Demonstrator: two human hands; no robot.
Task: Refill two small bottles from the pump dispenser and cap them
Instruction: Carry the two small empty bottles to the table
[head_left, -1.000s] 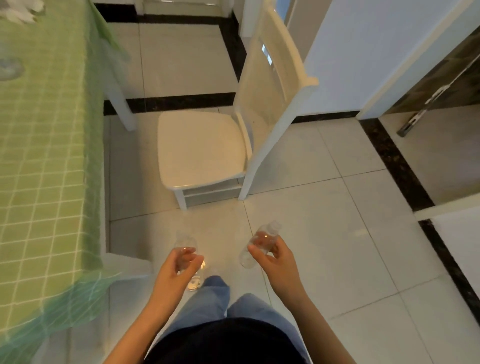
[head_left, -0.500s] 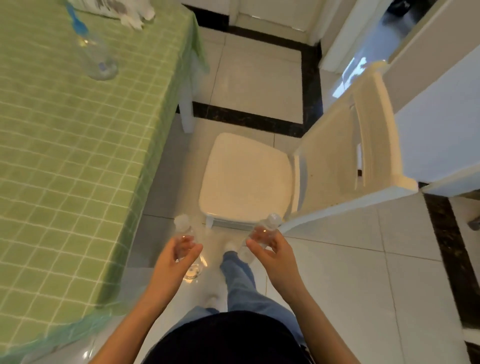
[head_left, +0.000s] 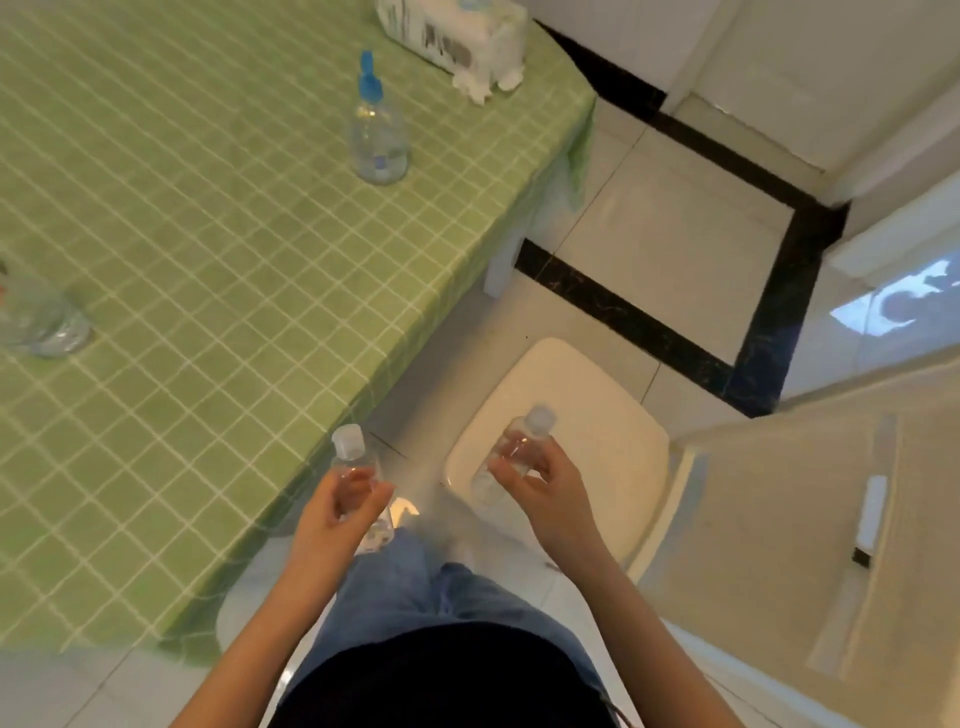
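My left hand (head_left: 335, 514) grips a small clear bottle (head_left: 352, 457) with a white cap, held upright beside the table's near edge. A second small clear capped bottle (head_left: 522, 441) is pinched in my right hand (head_left: 545, 493), tilted with its cap pointing up and right, over the chair seat. The pump dispenser (head_left: 378, 132), a clear bottle with a blue pump head, stands far back on the green checked tablecloth (head_left: 182, 234), well away from both hands.
A white chair (head_left: 597, 441) stands just right of the table, its back at the right. A white tissue pack (head_left: 457, 36) lies at the table's far edge. Another clear bottle (head_left: 36, 317) stands at the left edge. The floor is pale tile with black strips.
The view has swung left and turned toward the table, bringing the dispenser and tissue pack into sight. Both hands keep their bottles in much the same hold.
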